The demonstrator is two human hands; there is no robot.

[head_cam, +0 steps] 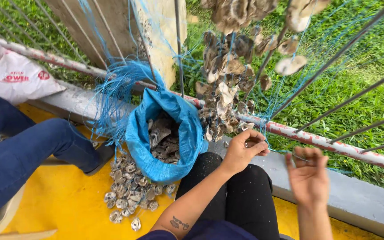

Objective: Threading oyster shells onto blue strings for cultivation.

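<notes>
Leftward, a blue sack (174,133) of oyster shells stands open on the yellow floor (67,200), loose shells (130,191) beside it. Strung shells (225,89) hang on blue line from the railing (325,142). Left hand (243,149) pinches a shell at the string's foot; right hand (308,173), blurred, fingers spread, holds nothing I can make out.
</notes>
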